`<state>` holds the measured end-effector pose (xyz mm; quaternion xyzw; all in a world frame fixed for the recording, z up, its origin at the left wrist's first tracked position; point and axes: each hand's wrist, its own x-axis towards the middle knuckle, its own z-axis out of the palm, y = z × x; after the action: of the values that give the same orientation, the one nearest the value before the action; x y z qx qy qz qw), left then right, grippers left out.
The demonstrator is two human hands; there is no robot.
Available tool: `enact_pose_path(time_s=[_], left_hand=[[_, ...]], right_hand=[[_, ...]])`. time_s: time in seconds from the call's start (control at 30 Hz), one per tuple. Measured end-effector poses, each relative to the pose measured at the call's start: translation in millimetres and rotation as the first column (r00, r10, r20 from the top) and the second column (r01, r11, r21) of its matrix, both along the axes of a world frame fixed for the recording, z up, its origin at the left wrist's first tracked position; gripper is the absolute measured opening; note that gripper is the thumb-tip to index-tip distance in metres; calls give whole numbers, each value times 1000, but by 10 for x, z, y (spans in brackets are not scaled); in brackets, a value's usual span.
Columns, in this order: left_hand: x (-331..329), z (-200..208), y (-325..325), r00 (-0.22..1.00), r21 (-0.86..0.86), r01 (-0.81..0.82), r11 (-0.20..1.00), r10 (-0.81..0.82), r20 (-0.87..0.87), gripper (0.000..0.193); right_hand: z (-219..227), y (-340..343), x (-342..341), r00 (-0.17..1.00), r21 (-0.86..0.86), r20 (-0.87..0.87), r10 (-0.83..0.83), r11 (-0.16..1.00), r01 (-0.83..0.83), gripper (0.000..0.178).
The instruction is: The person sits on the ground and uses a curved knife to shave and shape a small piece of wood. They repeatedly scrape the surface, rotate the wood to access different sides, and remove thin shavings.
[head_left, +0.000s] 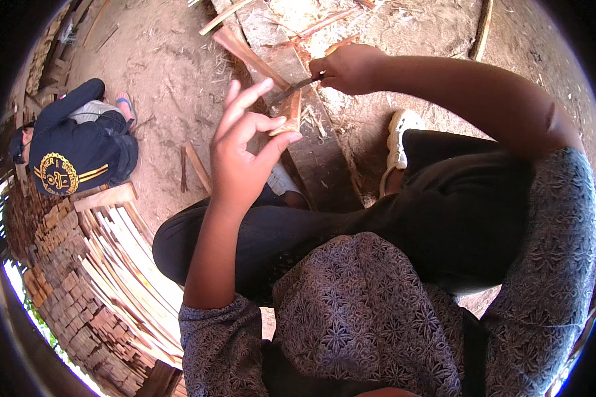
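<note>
My left hand (pixel 245 142) pinches the near end of a short, pale-brown piece of wood (pixel 293 114) between thumb and index finger, its other fingers stretched away. In my right hand (pixel 351 69) is a knife, closed in the fist, with its dark blade (pixel 293 91) pointing left. The blade lies across the far part of the wood piece. Just beyond, a longer reddish wooden strip (pixel 248 54) slants off to the far left; I cannot tell whether it touches the blade. Beneath both hands runs a worn wooden plank (pixel 321 159).
Wood shavings (pixel 371 26) and offcuts cover the ground around the plank's far end. Stacks of cut wood (pixel 73 291) and long pale strips (pixel 129 264) lie at the left. Another person (pixel 79 142) in a dark jacket crouches at the far left. A white shoe (pixel 402 135) stands right of the plank.
</note>
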<state>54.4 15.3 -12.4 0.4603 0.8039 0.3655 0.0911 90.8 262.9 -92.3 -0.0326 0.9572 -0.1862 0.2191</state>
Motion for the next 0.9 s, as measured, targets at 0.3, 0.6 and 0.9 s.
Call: enact_pose_path(time_s=[0.3,0.6,0.9], left_hand=[[122,-69,-15,993,1,112,994,-112,44,22],[59,-36,149,989,50,148,988,-149,6,26],[-37,-63,41,982,125,-83,989,60,179,23]], right_hand=[[77,130,-51,996,-149,17,86,985,-82,22],[113,-1,-222,992,168,73,102,979,-113,16],[58,-151,-151,999,184,38,12,983,-19,29]])
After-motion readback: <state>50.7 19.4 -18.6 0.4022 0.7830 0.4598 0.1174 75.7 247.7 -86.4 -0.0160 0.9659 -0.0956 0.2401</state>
